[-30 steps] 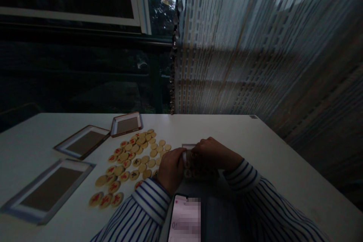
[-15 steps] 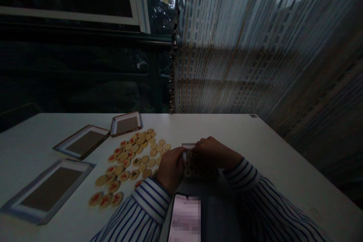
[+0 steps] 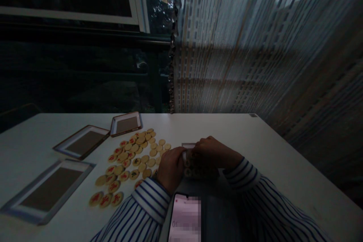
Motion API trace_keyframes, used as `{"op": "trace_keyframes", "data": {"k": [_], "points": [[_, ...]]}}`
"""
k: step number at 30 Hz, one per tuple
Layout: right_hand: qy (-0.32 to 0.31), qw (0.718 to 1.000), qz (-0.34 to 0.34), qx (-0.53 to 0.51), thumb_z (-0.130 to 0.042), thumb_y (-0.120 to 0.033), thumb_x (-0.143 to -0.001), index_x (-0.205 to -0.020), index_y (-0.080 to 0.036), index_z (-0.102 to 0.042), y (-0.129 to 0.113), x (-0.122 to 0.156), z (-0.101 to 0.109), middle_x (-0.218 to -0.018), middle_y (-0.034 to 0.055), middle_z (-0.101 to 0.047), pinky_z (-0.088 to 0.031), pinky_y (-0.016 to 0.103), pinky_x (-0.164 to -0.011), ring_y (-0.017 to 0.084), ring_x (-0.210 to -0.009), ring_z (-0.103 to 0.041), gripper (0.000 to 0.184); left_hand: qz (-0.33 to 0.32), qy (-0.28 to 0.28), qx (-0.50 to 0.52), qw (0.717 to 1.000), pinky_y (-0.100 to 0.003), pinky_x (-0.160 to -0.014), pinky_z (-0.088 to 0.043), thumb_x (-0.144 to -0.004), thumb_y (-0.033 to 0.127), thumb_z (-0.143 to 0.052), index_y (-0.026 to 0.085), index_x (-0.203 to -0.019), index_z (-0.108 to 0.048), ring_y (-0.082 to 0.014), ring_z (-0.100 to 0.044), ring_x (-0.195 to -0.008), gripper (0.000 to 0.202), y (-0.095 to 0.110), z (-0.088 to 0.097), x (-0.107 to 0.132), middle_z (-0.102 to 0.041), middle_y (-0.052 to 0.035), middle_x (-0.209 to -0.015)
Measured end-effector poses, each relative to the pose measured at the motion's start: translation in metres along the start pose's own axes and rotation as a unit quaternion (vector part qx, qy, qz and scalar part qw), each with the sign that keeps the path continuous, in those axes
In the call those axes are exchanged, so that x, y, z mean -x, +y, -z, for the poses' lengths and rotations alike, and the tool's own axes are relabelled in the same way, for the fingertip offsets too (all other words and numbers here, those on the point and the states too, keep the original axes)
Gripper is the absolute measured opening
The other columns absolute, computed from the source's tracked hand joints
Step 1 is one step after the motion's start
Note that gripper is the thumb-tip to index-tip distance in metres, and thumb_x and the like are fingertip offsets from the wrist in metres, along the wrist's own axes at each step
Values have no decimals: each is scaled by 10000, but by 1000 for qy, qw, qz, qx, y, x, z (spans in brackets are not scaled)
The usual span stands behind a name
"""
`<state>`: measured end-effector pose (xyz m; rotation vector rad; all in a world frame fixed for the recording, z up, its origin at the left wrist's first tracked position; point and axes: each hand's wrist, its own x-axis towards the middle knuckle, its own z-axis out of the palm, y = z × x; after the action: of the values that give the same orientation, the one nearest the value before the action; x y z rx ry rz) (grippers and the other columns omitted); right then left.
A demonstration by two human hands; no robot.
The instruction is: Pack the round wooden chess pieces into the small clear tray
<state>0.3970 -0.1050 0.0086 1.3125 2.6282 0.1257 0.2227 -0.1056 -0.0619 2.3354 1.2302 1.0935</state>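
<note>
round tan discs (image 3: pixel 126 163), some red-marked

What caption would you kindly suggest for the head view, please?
Left hand and right hand at a tray of xiangqi pieces, beside scattered pieces and three other trays.

Phone (image 3: pixel 176 215): lower end cut off; screen partly pixelated. Beyond the phone: tray (image 3: pixel 188 145) largely covered by the right hand (image 3: pixel 213 153), fingertips hidden; markings on the tray's pieces (image 3: pixel 188 172) too dim to read.
</note>
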Motion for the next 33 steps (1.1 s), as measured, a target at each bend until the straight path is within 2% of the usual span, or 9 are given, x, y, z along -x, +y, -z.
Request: {"op": "trace_keyframes", "data": {"k": [6,12,25,29,33], "points": [[-6,1000,0,1,-440,-237,-791,-864,-188,-600,1,0,-2,-822,75,-637,-391,306,-639,199,-801,-585,182,-4,16,-9,1000,-347,-783,-435,-762,119,-406,166,-943,-569,-186,-569,-872,248,1,0,0,-637,-72,-924],[-25,1000,-8,5,-446,-243,-796,-858,-175,-605,0,-1,-2,-822,84,-635,-386,303,-668,191,-809,-579,184,-3,5,0,1000,-348,-789,-440,-763,110,-410,154,-937,-579,-186,-566,-873,246,-1,-2,0,-637,-72,-921],[-10,1000,-3,1,-459,-215,-781,-860,-179,-604,0,-1,-1,-820,78,-643,-392,298,-672,193,-803,-586,169,-10,10,-5,1000,-358,-786,-439,-763,102,-411,136,-948,-571,-191,-561,-880,247,-1,-1,0,-634,-78,-929],[-9,1000,-8,-4,-440,-238,-798,-898,-195,-596,0,0,0,-831,76,-642,-384,305,-671,189,-800,-581,190,-6,6,-6,1000,-368,-804,-431,-758,101,-416,140,-958,-568,-193,-557,-892,254,-1,-2,0,-632,-76,-941],[17,1000,-14,-10,-455,-274,-792,-922,-197,-575,1,3,4,-861,72,-627,-373,312,-682,194,-812,-567,194,-18,22,-7,1000,-354,-786,-440,-754,100,-417,153,-941,-568,-184,-564,-879,247,0,0,0,-635,-68,-932]]}}
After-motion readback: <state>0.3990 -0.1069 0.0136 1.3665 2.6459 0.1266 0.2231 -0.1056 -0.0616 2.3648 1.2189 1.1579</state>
